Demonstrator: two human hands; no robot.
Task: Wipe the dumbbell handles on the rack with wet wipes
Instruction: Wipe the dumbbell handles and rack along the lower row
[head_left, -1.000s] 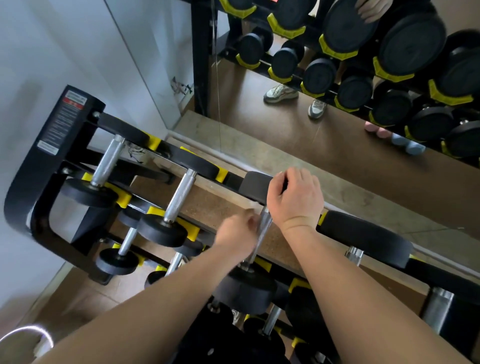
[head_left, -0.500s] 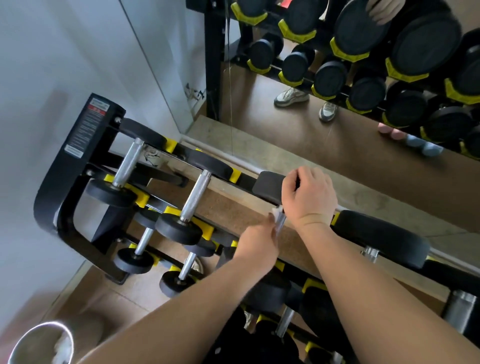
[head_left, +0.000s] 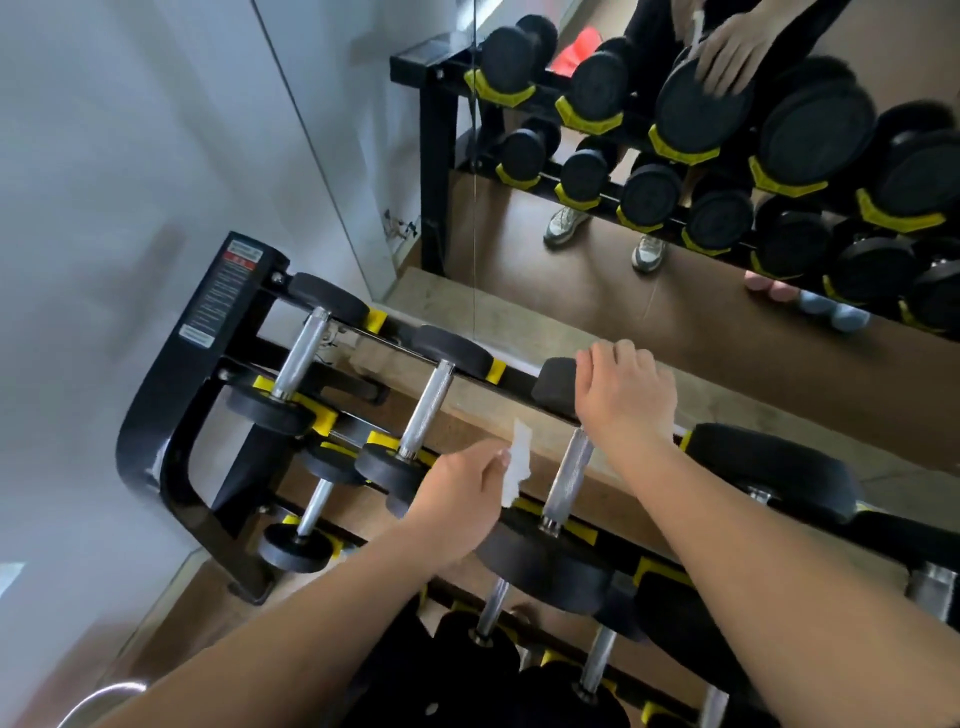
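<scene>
A black dumbbell rack with yellow cradles holds several black dumbbells with knurled steel handles. My left hand pinches a white wet wipe, held just left of the third top-row handle and not touching it. My right hand rests on the far head of that same dumbbell, fingers curled over its top. Two more top-row handles, one at the far left and one beside it, lie bare to the left.
A wall mirror behind the rack reflects the dumbbells, a person's shoes and a hand. A white wall stands at the left. Lower rack tiers with smaller dumbbells sit below my arms. A curved metal rim shows at the bottom left.
My left hand has come off the third handle and moved left with the wipe, leaving the steel bar bare. My right hand stays on the far head. The camera view has shifted.
</scene>
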